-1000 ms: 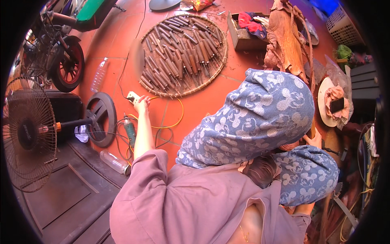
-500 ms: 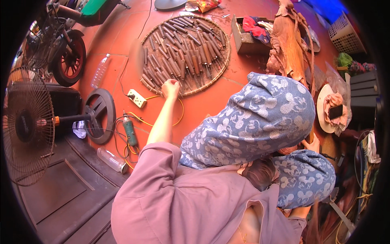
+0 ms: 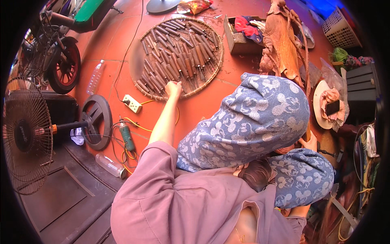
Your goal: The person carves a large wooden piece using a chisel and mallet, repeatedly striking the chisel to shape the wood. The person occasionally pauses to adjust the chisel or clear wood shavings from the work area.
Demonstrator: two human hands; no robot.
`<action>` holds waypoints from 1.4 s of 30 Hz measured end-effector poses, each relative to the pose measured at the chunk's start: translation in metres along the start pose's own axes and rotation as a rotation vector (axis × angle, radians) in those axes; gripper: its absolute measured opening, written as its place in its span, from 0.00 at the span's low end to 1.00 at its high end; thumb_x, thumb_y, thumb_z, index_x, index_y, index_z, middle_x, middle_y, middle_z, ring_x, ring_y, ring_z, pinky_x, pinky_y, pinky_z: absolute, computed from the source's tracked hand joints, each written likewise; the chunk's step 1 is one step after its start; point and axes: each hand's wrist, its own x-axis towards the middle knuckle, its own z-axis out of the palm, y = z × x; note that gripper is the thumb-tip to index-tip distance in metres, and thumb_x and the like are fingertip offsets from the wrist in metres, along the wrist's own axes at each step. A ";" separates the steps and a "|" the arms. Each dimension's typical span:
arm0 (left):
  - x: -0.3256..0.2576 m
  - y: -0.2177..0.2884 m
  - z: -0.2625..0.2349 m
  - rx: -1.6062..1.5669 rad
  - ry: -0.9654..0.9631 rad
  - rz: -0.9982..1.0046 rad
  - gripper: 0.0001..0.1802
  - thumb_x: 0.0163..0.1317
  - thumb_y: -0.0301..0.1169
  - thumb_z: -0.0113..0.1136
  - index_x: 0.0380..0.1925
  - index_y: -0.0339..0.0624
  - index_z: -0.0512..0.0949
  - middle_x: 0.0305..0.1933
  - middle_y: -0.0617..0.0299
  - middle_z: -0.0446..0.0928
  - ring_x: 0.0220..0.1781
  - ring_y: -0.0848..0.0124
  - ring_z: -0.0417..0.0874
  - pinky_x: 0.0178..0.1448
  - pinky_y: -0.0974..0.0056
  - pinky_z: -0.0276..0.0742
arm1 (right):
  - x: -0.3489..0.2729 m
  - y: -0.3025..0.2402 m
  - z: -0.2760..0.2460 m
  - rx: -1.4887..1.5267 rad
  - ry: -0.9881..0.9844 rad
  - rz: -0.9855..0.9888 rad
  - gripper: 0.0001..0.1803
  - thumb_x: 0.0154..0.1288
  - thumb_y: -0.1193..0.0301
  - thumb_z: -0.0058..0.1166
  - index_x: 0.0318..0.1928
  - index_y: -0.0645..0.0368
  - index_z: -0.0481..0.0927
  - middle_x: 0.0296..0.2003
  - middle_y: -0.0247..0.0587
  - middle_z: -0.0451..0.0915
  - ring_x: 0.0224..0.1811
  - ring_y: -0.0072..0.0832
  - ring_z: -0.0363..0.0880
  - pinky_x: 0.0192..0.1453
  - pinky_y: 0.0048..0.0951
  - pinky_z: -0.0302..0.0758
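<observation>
Left arm stretched way out, left hand [image 3: 174, 88] palm down with fingers curled onto the chisels [image 3: 178, 61] at the near rim of the round woven tray [image 3: 136, 61]; can't tell if it's actually gripping one. Tray's on the red floor [image 3: 203, 110], packed with brown-handled tools. Right hand [image 3: 310, 142] mostly hidden behind the blue patterned knee, grip unclear.

A white power strip [image 3: 132, 103] lay on the red floor [image 3: 203, 105] just left of the left hand [image 3: 174, 88]. Farther left stood a fan [image 3: 25, 136], a clear bottle [image 3: 95, 77] and a motorbike wheel [image 3: 64, 69]. A green grinder [image 3: 127, 137] lay nearer the person.
</observation>
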 end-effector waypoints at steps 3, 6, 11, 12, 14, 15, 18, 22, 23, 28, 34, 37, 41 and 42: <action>-0.013 0.010 -0.001 0.016 0.098 0.052 0.15 0.60 0.41 0.68 0.37 0.40 0.85 0.37 0.49 0.87 0.45 0.54 0.88 0.55 0.55 0.80 | -0.001 0.006 -0.002 0.009 0.006 0.010 0.33 0.53 0.62 0.76 0.56 0.65 0.78 0.43 0.43 0.87 0.45 0.30 0.84 0.53 0.33 0.77; -0.020 0.008 0.003 -0.008 0.066 0.118 0.12 0.60 0.36 0.67 0.39 0.41 0.85 0.34 0.57 0.88 0.38 0.63 0.90 0.50 0.61 0.82 | -0.001 0.010 0.000 0.036 0.020 -0.040 0.33 0.53 0.61 0.76 0.56 0.65 0.78 0.43 0.43 0.87 0.45 0.30 0.84 0.53 0.33 0.77; -0.030 0.007 0.015 -0.259 -0.282 -0.039 0.10 0.57 0.34 0.66 0.37 0.43 0.86 0.37 0.53 0.88 0.42 0.61 0.89 0.52 0.58 0.82 | -0.003 0.006 0.001 0.011 0.029 -0.091 0.32 0.54 0.61 0.75 0.56 0.64 0.78 0.42 0.43 0.87 0.45 0.29 0.84 0.53 0.33 0.77; -0.039 0.018 0.013 -0.290 -0.327 -0.077 0.10 0.58 0.33 0.65 0.37 0.42 0.86 0.37 0.53 0.88 0.41 0.61 0.89 0.51 0.59 0.83 | -0.004 0.004 -0.001 0.004 0.030 -0.086 0.32 0.54 0.62 0.75 0.56 0.64 0.78 0.42 0.43 0.87 0.45 0.29 0.84 0.53 0.33 0.77; -0.040 0.026 0.029 -0.229 -0.088 0.167 0.10 0.60 0.33 0.65 0.37 0.39 0.85 0.37 0.54 0.88 0.40 0.63 0.90 0.50 0.61 0.83 | -0.008 0.002 -0.001 0.004 0.029 -0.059 0.32 0.54 0.64 0.75 0.56 0.65 0.78 0.43 0.42 0.87 0.46 0.28 0.84 0.55 0.32 0.77; -0.038 0.033 0.037 -0.197 0.031 0.299 0.10 0.61 0.33 0.66 0.37 0.38 0.85 0.37 0.54 0.88 0.40 0.64 0.90 0.49 0.62 0.83 | -0.009 0.001 -0.003 0.017 0.031 -0.039 0.31 0.54 0.65 0.75 0.57 0.65 0.78 0.43 0.42 0.87 0.47 0.28 0.84 0.55 0.32 0.77; 0.010 0.047 0.038 -0.044 0.328 0.643 0.17 0.58 0.29 0.61 0.48 0.38 0.81 0.44 0.44 0.83 0.47 0.47 0.85 0.55 0.50 0.80 | 0.006 0.033 0.009 0.172 0.004 -0.144 0.31 0.54 0.71 0.74 0.58 0.66 0.78 0.48 0.42 0.86 0.51 0.26 0.82 0.61 0.31 0.75; 0.029 0.082 0.031 0.298 0.124 0.447 0.13 0.53 0.32 0.61 0.38 0.39 0.82 0.43 0.45 0.84 0.47 0.44 0.86 0.53 0.46 0.82 | 0.005 0.009 0.013 0.087 0.072 -0.172 0.37 0.51 0.60 0.77 0.59 0.63 0.78 0.47 0.45 0.87 0.50 0.28 0.84 0.57 0.33 0.77; 0.002 0.108 0.051 0.381 0.013 0.324 0.12 0.54 0.33 0.63 0.37 0.39 0.83 0.43 0.46 0.85 0.49 0.48 0.87 0.53 0.48 0.83 | -0.007 0.021 -0.008 -0.035 0.101 -0.146 0.38 0.49 0.55 0.78 0.57 0.62 0.79 0.44 0.47 0.87 0.46 0.33 0.86 0.54 0.36 0.78; 0.056 0.097 0.053 0.651 0.000 0.327 0.21 0.59 0.34 0.65 0.51 0.38 0.81 0.41 0.48 0.86 0.43 0.56 0.89 0.47 0.53 0.85 | -0.008 -0.012 -0.007 0.031 0.021 -0.023 0.34 0.49 0.56 0.77 0.51 0.65 0.80 0.38 0.48 0.87 0.40 0.31 0.86 0.47 0.36 0.79; 0.076 0.086 0.028 0.043 0.088 0.556 0.22 0.62 0.32 0.64 0.55 0.37 0.78 0.39 0.50 0.86 0.40 0.60 0.89 0.43 0.54 0.84 | -0.010 -0.011 0.004 0.030 0.104 -0.137 0.34 0.47 0.52 0.77 0.46 0.65 0.79 0.33 0.52 0.85 0.38 0.42 0.87 0.44 0.38 0.78; 0.091 0.121 -0.006 -0.258 0.063 0.783 0.23 0.63 0.32 0.63 0.57 0.37 0.76 0.38 0.51 0.85 0.38 0.62 0.89 0.42 0.55 0.83 | -0.006 -0.017 0.008 0.029 0.105 -0.156 0.33 0.47 0.51 0.77 0.42 0.65 0.79 0.31 0.54 0.83 0.38 0.50 0.86 0.42 0.41 0.78; -0.002 0.280 -0.062 -0.213 -0.174 1.006 0.24 0.69 0.29 0.61 0.64 0.43 0.69 0.44 0.54 0.82 0.42 0.70 0.83 0.46 0.65 0.78 | -0.014 -0.016 -0.011 -0.001 0.070 -0.155 0.33 0.43 0.51 0.78 0.38 0.63 0.78 0.30 0.54 0.81 0.37 0.54 0.84 0.40 0.44 0.77; -0.028 0.320 -0.067 -0.194 -0.213 1.207 0.25 0.69 0.28 0.61 0.65 0.41 0.68 0.46 0.54 0.81 0.45 0.69 0.82 0.50 0.64 0.78 | -0.015 -0.016 -0.015 0.008 0.069 -0.187 0.32 0.43 0.51 0.78 0.38 0.63 0.78 0.30 0.53 0.81 0.36 0.54 0.83 0.40 0.44 0.77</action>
